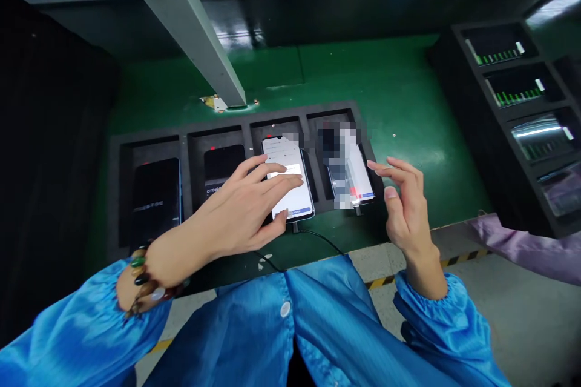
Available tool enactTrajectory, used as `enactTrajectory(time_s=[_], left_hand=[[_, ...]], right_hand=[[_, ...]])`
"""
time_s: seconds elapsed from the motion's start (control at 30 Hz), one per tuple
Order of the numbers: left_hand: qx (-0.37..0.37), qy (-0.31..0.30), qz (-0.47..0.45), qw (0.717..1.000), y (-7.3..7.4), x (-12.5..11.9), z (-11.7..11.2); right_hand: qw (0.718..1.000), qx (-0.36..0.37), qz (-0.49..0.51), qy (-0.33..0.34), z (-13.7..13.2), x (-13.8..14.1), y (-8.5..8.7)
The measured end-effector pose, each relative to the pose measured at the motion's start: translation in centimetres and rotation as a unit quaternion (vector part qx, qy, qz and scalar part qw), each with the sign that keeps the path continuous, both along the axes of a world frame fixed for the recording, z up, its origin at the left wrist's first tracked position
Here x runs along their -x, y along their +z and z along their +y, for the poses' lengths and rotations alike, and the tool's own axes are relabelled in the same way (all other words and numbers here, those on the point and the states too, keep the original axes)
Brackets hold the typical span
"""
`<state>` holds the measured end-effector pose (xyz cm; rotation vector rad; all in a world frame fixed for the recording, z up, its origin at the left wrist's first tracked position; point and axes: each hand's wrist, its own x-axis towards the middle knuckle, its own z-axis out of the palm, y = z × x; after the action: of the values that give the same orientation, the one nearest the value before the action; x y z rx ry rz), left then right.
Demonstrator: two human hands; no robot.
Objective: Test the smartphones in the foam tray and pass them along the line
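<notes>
Several smartphones rest in the slots of a black foam tray [184, 163] on the green bench. My left hand [247, 202], fingers spread, lies over the lit white screen of the third smartphone [297, 193]; I cannot tell which fingertips touch the glass. A cable runs from that phone's lower end. My right hand [406, 199] hovers just right of the rightmost smartphone [361, 175], fingers loosely bent and apart, holding nothing. That phone is lit and partly blurred out. The leftmost smartphone [157, 199] and the second smartphone [222, 160] show dark screens, the second partly behind my left hand.
A grey metal post [200, 36] rises from the green bench [385, 90] behind the tray. At right stands a dark rack [481, 114] holding several phones with green bars on screen. A co-worker's pinkish sleeve [521, 248] reaches in at the right edge.
</notes>
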<state>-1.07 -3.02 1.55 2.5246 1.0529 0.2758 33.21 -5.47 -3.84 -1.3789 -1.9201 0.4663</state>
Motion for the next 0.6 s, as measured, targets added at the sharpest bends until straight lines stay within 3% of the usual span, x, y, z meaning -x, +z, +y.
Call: enactTrajectory(time_s=[0.3,0.6], left_hand=[[-0.001,0.04,0.006,0.999,0.8,2.9,0.4],[-0.026,0.014,-0.02,0.999,1.0,3.3,0.6]], right_hand=[[0.998,0.042,0.047,-0.002,0.5,-0.5,0.0],[0.998,-0.017,0.05,0.017,0.3,-0.6,-0.6]])
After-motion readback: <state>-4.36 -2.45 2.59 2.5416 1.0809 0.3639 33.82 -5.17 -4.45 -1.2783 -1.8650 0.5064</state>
